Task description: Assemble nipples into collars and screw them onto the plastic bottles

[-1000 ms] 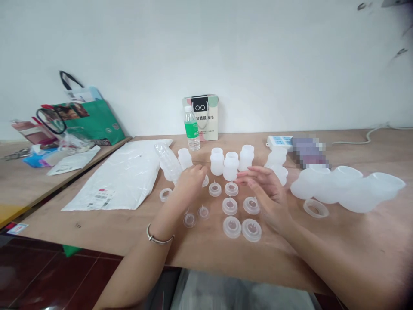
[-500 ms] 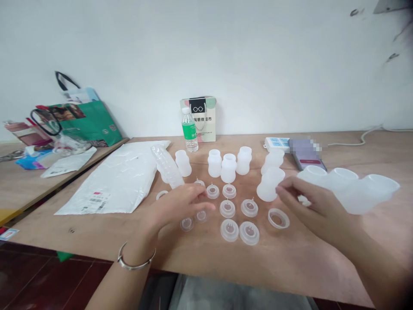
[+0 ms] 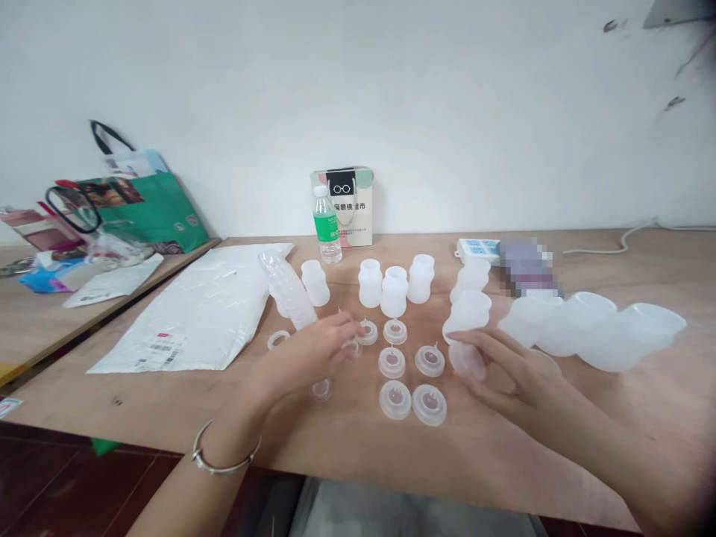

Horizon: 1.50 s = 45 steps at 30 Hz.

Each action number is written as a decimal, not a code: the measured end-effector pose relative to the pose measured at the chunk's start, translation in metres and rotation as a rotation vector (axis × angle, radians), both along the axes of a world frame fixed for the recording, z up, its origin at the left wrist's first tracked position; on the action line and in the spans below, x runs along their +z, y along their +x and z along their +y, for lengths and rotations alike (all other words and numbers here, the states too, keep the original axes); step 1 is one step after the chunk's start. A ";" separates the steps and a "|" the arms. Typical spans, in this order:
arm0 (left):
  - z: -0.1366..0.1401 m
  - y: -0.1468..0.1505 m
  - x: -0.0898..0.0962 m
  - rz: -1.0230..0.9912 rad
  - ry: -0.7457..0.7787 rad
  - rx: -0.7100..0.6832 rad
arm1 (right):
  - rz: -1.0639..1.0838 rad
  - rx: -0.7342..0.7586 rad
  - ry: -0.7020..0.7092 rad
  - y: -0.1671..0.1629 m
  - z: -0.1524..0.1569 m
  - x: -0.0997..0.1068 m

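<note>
My left hand (image 3: 318, 347) is closed in a pinch above the table, with a small clear disc (image 3: 352, 344) at its fingertips, partly hidden. Below it, a similar clear disc (image 3: 321, 390) lies on the wood. On the right, my right hand (image 3: 512, 373) grips a translucent ring-shaped cap (image 3: 468, 360) by its edge, tilted up in front of a frosted white bottle (image 3: 467, 317). Between my hands, several translucent caps with small spikes (image 3: 395, 400) lie in rows. A white ring (image 3: 278, 341) rests left of my left hand.
Several frosted bottles (image 3: 394, 291) stand behind the caps, more (image 3: 620, 335) at the right. A clear wrapped stack (image 3: 288, 291) leans by a white mailing bag (image 3: 195, 306). A water bottle (image 3: 327, 227), paper bag (image 3: 358, 216), power strip (image 3: 478, 251) and phone (image 3: 529, 268) are at the back.
My right hand has come down and picked up the ring-shaped cap from the table. My left hand has lifted one of the two small clear discs slightly upward.
</note>
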<state>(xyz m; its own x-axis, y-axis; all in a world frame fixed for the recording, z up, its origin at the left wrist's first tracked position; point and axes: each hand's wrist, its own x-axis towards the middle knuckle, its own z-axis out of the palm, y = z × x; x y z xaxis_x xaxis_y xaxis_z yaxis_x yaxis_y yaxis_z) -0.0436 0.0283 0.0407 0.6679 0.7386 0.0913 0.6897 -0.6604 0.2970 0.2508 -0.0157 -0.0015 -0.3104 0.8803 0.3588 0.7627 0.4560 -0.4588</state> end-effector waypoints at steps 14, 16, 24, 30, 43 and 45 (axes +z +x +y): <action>0.019 0.045 -0.022 -0.942 0.074 -0.234 | 0.619 0.320 -0.128 -0.065 0.044 -0.025; 0.016 0.045 -0.026 -0.862 0.153 -0.261 | 0.684 0.315 -0.077 -0.065 0.042 -0.029; 0.017 0.040 -0.022 -0.673 0.276 -0.292 | 0.881 0.370 -0.021 -0.066 0.035 -0.026; 0.017 0.036 -0.024 -0.620 0.328 -0.347 | 1.058 0.430 -0.299 -0.067 0.031 -0.018; 0.015 0.044 -0.030 -0.614 0.311 -0.375 | 1.227 0.432 -0.500 -0.063 0.042 -0.018; 0.014 0.044 -0.031 -0.641 0.328 -0.359 | 1.266 0.433 -0.518 -0.062 0.043 -0.019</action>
